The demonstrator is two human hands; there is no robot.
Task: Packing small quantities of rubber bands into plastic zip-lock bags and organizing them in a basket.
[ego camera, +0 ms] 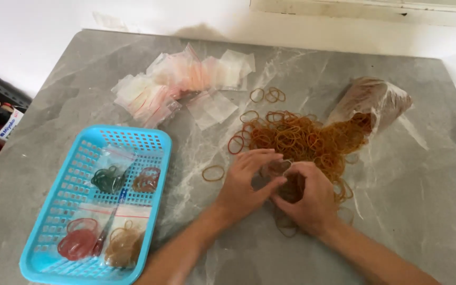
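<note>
Left hand point(246, 182): fingers on a small clear bag point(278, 169), desk point(397, 211) centre.
Right hand point(310, 198): grips same bag.
Rubber bands point(296, 137): heap just beyond.
Blue basket point(54, 211): near left edge.

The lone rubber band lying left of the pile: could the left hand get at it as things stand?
Probably yes. The lone rubber band lies flat on bare table just beside the left hand, nothing between them. But that hand and the right hand are together on a small bag.
</note>
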